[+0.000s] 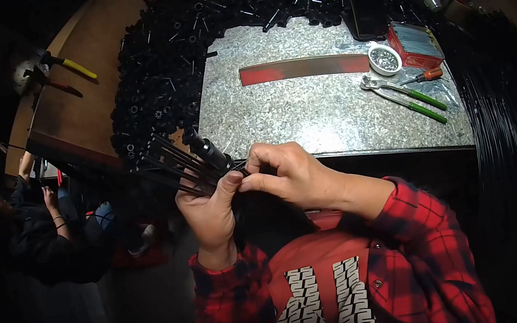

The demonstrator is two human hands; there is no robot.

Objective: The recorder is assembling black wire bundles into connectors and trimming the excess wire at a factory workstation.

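Strong glare whitens the near part of the speckled board (pixel 304 108), and the right hand (pixel 290 171) is well lit, while the black rods (pixel 185 157) merge into shadow. Fisheye distortion bends straight edges toward the blackened rim.

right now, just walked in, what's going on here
The person's left hand holds a bundle of thin black rods. The right hand works at its lower right end; what exactly it pinches is too small to tell. Green-handled pliers, a red strip and a white bowl rest on the speckled board, with black parts heaped to its left and behind.
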